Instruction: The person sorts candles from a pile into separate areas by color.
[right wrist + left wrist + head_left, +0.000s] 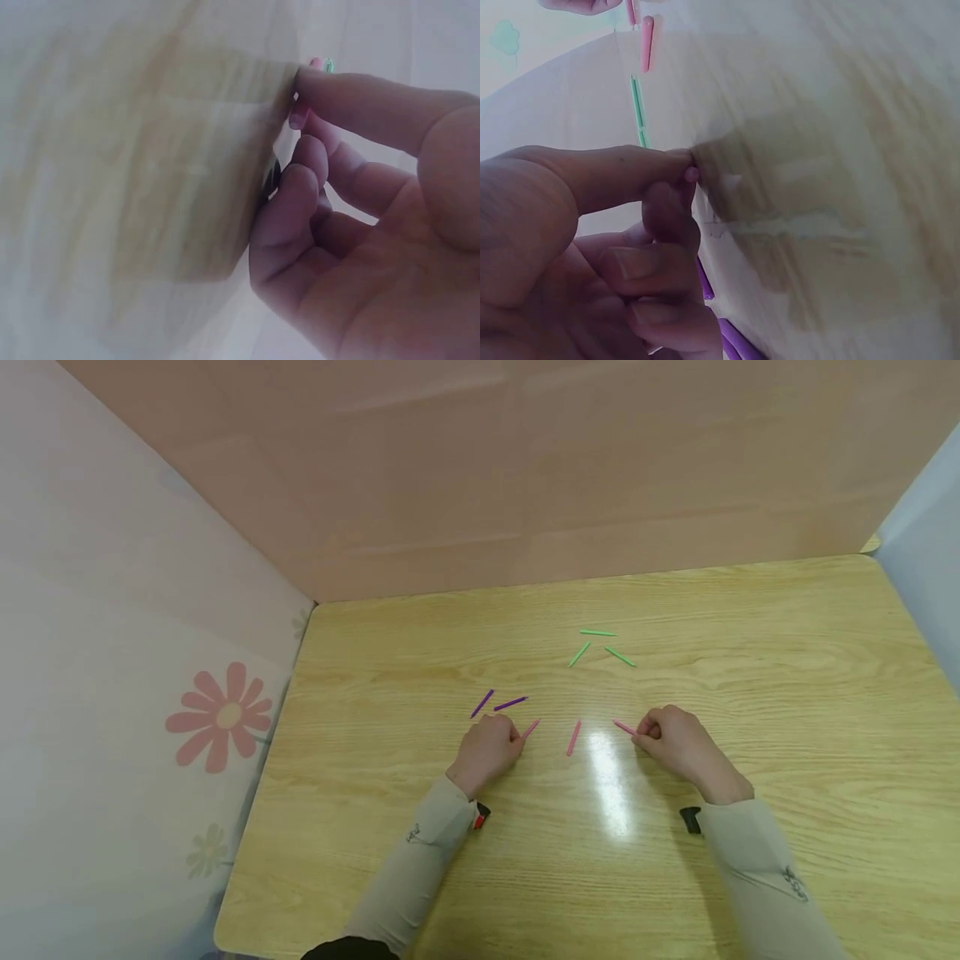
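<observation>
My left hand point(487, 750) pinches the near end of a slim pink crayon-like stick point(532, 727) between thumb and index finger, low over the table. To the right, my right hand point(675, 745) pinches a similar pink stick point(624, 726) by its near end, its other end pointing up and left. Between the hands a third pink stick point(573, 738) lies on the tabletop, touched by neither. Purple sticks point(512, 702) lie just beyond the left knuckles, one slanting more steeply point(482, 703). In the left wrist view, the fingers point(664, 255) hide most of the held stick.
Three green sticks lie farther back in a loose triangle: one across the top point(598, 632), one at left point(579, 653), one at right point(620, 657). A brown panel point(525, 485) closes the back of the wooden table point(375, 677); a flower-patterned wall point(112, 610) borders its left.
</observation>
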`<state>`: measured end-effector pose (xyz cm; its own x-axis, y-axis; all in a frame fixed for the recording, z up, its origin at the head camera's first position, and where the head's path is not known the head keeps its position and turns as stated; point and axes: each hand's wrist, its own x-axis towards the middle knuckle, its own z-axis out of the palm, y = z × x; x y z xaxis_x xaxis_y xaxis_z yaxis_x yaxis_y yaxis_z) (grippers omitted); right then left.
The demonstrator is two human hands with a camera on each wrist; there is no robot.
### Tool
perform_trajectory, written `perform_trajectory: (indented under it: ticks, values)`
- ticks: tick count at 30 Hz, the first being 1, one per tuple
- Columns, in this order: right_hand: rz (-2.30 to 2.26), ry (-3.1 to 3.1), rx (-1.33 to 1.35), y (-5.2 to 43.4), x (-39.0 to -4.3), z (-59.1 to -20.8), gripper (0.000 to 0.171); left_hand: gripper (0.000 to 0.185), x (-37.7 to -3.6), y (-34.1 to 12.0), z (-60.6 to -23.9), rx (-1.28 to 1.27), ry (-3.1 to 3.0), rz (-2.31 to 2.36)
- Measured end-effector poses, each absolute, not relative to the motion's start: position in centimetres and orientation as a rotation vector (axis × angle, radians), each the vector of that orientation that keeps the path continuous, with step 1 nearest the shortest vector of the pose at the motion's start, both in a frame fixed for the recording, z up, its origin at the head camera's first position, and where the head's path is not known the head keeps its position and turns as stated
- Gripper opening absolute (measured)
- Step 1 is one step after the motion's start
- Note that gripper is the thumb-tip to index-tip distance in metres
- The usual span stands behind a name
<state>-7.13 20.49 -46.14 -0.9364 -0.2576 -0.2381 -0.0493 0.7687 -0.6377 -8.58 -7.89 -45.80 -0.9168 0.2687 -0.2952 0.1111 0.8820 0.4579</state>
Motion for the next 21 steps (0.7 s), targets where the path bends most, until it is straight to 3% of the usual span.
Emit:
perform_trajectory:
  ticks: [21]
  values:
    - [-0.96, 2.695, -0.292, 20.24, -6.46, -46.03, 0.013, 0.025, -8.33, -8.16, -45.79, 0.284, 2.7, 0.678]
